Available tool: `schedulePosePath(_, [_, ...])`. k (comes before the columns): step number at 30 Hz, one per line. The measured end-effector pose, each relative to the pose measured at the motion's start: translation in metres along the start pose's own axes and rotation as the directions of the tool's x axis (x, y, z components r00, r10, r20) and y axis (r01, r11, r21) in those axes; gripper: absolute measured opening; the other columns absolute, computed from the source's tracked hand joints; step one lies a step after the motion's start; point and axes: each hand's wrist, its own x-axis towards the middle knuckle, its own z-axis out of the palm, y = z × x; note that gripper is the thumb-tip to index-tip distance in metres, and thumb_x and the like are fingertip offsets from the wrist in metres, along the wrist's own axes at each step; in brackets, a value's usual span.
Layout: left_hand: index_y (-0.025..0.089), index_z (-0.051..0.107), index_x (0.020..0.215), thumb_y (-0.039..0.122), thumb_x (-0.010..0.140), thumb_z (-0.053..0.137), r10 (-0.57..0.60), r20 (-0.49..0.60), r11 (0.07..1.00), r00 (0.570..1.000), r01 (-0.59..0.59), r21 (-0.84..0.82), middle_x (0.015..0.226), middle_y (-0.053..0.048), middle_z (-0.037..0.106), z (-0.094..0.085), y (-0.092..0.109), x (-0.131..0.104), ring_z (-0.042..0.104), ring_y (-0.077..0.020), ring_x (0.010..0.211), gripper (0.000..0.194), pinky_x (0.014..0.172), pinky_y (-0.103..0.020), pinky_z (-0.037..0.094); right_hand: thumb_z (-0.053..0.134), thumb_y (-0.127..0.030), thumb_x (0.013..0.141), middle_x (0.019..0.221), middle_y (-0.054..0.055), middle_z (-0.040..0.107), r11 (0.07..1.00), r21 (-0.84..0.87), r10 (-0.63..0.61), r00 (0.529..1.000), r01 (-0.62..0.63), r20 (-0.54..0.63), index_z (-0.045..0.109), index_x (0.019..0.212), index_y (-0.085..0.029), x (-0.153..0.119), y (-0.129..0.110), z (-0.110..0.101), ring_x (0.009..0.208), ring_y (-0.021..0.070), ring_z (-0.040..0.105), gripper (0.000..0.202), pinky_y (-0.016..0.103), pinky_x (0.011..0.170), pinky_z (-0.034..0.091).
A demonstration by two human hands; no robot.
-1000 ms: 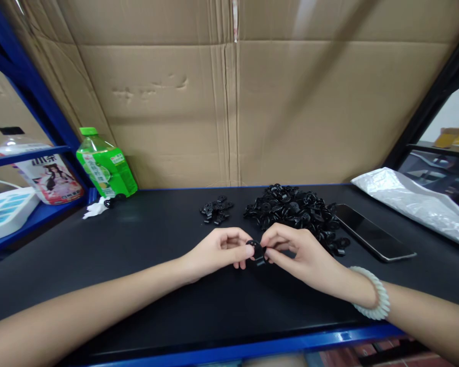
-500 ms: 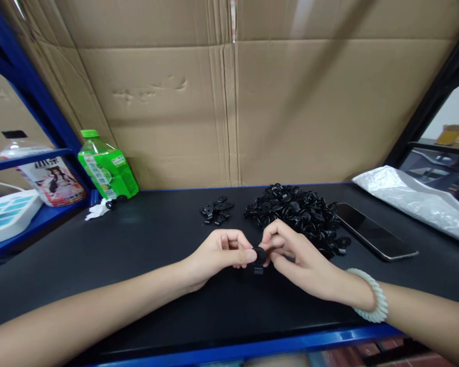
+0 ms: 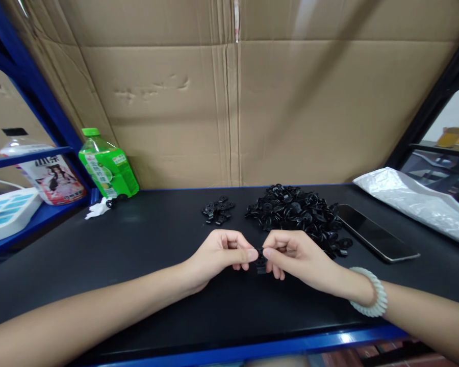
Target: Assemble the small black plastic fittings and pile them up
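Observation:
Between my two hands is a small black plastic part (image 3: 260, 266), round with a short tab hanging below. My left hand (image 3: 229, 251) pinches its left side between thumb and fingers. My right hand (image 3: 290, 251) grips the right side, its thumb now across the front, and covers much of the part. Behind my right hand lies a large heap of similar black plastic parts (image 3: 290, 206). A smaller cluster of black parts (image 3: 218, 209) lies on the black tabletop (image 3: 156, 234), beyond my left hand.
A phone (image 3: 377, 232) lies right of the heap, near a silvery plastic bag (image 3: 416, 196). At the back left stand a green bottle (image 3: 109, 165) and a crumpled white tissue (image 3: 98, 208). A labelled bottle (image 3: 53, 176) is on the blue side shelf. Cardboard (image 3: 156, 112) walls the back.
My right thumb has come up onto the front of the black part, and the right fingers have curled in around it. My left hand keeps its pinch.

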Motion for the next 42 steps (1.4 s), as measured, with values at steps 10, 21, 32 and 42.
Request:
schedulePosePath(10, [0.012,0.065,0.063,0.032,0.062,0.082,-0.006,-0.014,1.000,1.000,0.006,-0.012,0.051,0.003,0.060,0.000,0.000,0.000,0.051,-0.0073,0.050,0.026,0.051,-0.019,0.036,0.058,-0.037,0.088,0.064,0.000,0.062,1.000,-0.006,-0.001,1.000,0.001,-0.007,0.056,0.077,-0.015,0.000,0.000,0.000,0.050,0.0079,0.057,0.025,0.019,0.050,0.049])
schedulePosePath(21, [0.012,0.066,0.064,0.031,0.065,0.079,0.023,-0.025,1.000,0.999,-0.023,0.008,0.051,0.002,0.060,-0.001,-0.004,0.001,0.052,-0.0078,0.050,0.023,0.050,-0.019,0.037,0.064,-0.039,0.083,0.061,0.000,0.062,0.999,0.042,0.018,1.000,-0.017,-0.026,0.057,0.074,-0.014,0.002,0.003,0.001,0.048,0.0078,0.056,0.027,0.019,0.048,0.049])
schedulePosePath(32, [0.014,0.064,0.076,0.035,0.075,0.069,0.176,-0.131,0.967,0.976,-0.147,0.206,0.063,0.001,0.060,-0.012,0.003,0.004,0.051,-0.0111,0.058,0.022,0.055,-0.022,0.039,0.051,-0.044,0.091,0.064,0.002,0.062,1.000,0.010,0.010,0.999,-0.011,0.042,0.060,0.081,-0.013,0.002,0.001,-0.002,0.050,0.0088,0.056,0.034,0.020,0.049,0.047])
schedulePosePath(42, [0.014,0.068,0.081,0.030,0.079,0.058,0.490,-0.269,0.588,0.829,-0.087,0.804,0.066,-0.001,0.060,-0.090,0.014,0.038,0.050,-0.0150,0.061,0.019,0.060,-0.026,0.037,0.047,-0.033,0.094,0.064,0.002,0.061,0.990,-0.137,-0.032,0.994,0.045,0.100,0.062,0.081,-0.013,-0.006,-0.006,-0.001,0.051,0.0088,0.054,0.028,0.019,0.049,0.044])
